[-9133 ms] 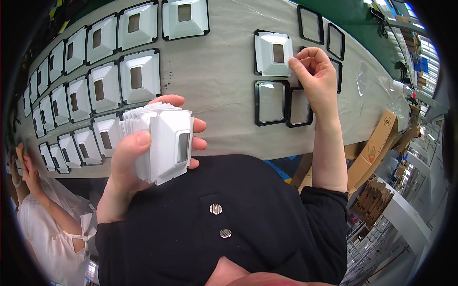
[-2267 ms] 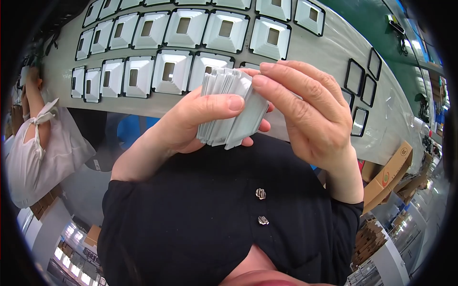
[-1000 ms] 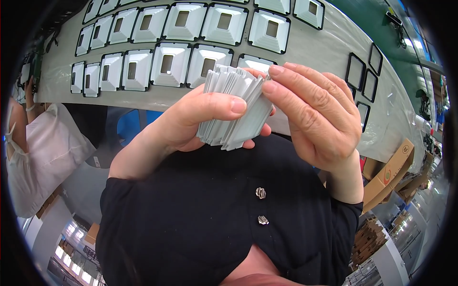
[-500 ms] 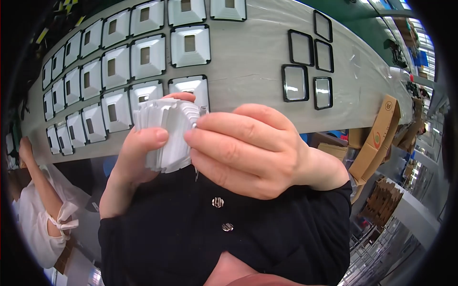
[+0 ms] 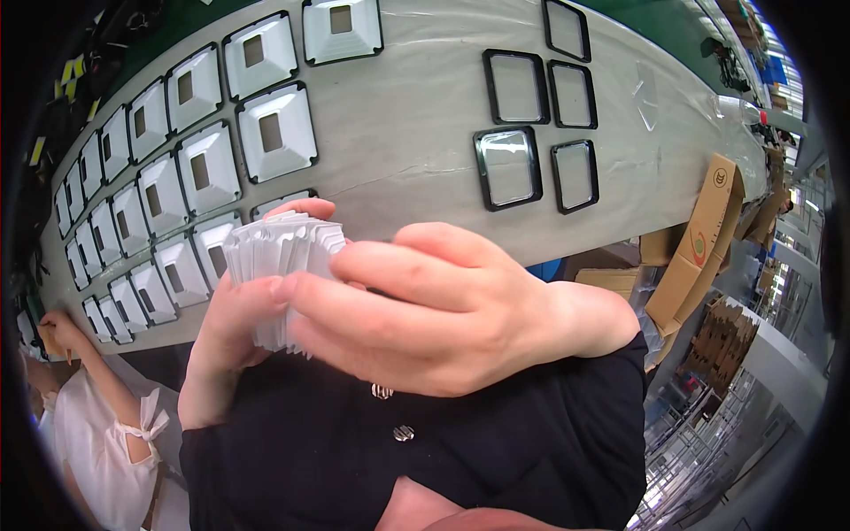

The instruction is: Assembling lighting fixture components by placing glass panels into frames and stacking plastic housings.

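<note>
A thick stack of thin white sheets (image 5: 276,250), fanned along its upper edge, is held above the near side of the table. My left hand (image 5: 230,323) is closed round it, thumb in front and fingertips showing behind the top. From the right, my right hand (image 5: 443,310) reaches across the stack, fingers bent and pressed on its right edge and front. Its thumb and fingertips are partly hidden. Close behind lies a white stepped housing with a black rim (image 5: 270,131) and a rectangular opening.
Rows of similar housings (image 5: 186,87) cover the left of the table (image 5: 398,133). Several black rectangular frames (image 5: 575,93) lie at right, one with a glossy pane (image 5: 507,168). Cardboard boxes (image 5: 699,239) stand off the right edge. A co-worker's arm (image 5: 97,358) is at far left.
The view has shifted, so the table items sit further left. My right hand has moved left over the stack, covering more of its front. The stack's upper edge now looks more fanned.
</note>
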`<state>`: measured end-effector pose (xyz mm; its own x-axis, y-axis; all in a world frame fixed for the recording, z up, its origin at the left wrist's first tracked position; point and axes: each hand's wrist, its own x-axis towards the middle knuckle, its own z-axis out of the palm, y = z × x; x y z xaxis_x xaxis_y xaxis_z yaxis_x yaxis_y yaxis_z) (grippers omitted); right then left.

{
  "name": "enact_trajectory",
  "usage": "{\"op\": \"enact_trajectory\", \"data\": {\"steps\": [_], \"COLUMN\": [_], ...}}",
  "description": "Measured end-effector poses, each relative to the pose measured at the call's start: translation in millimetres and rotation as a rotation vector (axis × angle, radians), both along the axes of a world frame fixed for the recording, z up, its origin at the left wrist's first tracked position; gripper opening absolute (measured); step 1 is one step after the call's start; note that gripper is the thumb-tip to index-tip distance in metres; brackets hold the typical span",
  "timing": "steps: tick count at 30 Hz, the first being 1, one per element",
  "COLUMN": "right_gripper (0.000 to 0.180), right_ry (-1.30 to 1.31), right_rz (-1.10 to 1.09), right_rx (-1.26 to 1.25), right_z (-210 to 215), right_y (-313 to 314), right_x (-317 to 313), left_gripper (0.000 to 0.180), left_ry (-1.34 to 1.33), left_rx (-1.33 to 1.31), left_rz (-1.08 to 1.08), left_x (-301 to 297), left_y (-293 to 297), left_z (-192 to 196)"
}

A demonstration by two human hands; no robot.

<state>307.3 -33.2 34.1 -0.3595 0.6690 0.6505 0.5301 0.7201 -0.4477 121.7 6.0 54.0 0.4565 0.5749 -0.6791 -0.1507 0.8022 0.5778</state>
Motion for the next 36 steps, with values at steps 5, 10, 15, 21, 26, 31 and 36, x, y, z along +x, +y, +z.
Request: {"op": "enact_trajectory", "data": {"steps": [5,10,15,21,26,31,36], "right_gripper": [0.015,0.016,0.024,0.026,0.018,0.018,0.021], "right_ry": [-0.078,0.043,-0.016,-0.073,0.055,-0.004,0.003], "right_rz": [0.089,0.093,0.070,0.114,0.027,0.078,0.071], "right_rx": [0.009,-0.196,-0.090,-0.008,0.100,0.001,0.032], "right_z": [1,8,-1,-20,-25,-18,-20], "right_y": [5,6,7,13,14,8,3], "right_x": [17,48,24,9,-10,1,1], "left_gripper": [0.081,0.083,0.085,0.082,0.084,0.085,0.084], "left_ry": [-0.035,-0.096,-0.010,0.028,-0.007,0.010,0.017], "left_rx": [0.042,-0.039,-0.018,0.019,0.010,0.042,0.010], "left_rz": [-0.067,-0.106,-0.067,-0.012,-0.096,-0.107,-0.117], "left_x": [-10,-8,5,6,4,2,5], "left_y": [11,20,18,16,21,21,20], "left_z": [-25,-26,-21,-20,-25,-26,-19]}}
